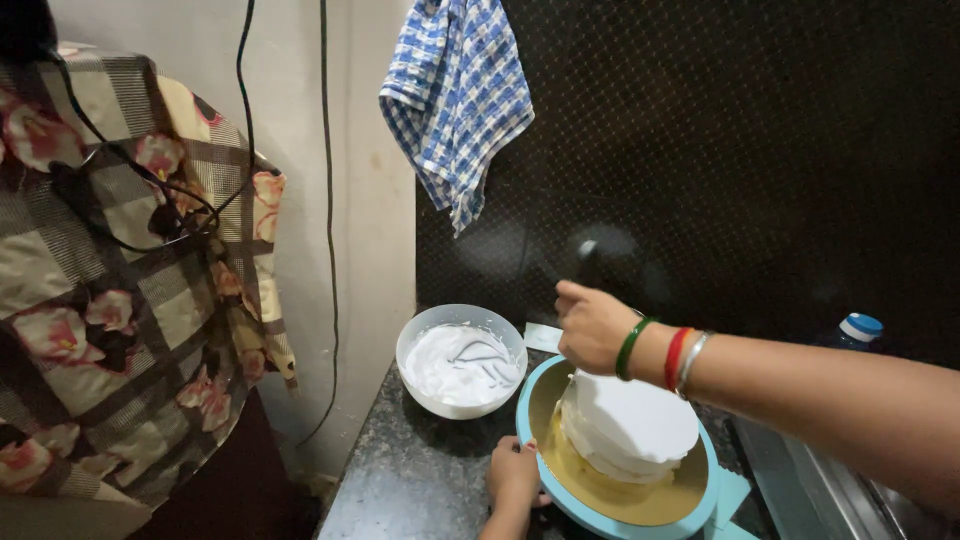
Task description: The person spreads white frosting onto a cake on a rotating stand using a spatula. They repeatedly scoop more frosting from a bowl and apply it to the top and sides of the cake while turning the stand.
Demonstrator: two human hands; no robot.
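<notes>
On top of the blue turntable (700,505) sits a white-frosted cake (632,425) on a gold board (600,490). At the turntable's near-left rim, the left hand (514,478) rests with its fingers curled over the edge. Above the cake's far-left side, the right hand (592,325) (green, red and silver bangles on the wrist) is closed around a dark-handled tool (587,262), whose lower end I cannot make out. Just left of the turntable stands a white bowl of cream (461,360) on the dark counter (400,480).
</notes>
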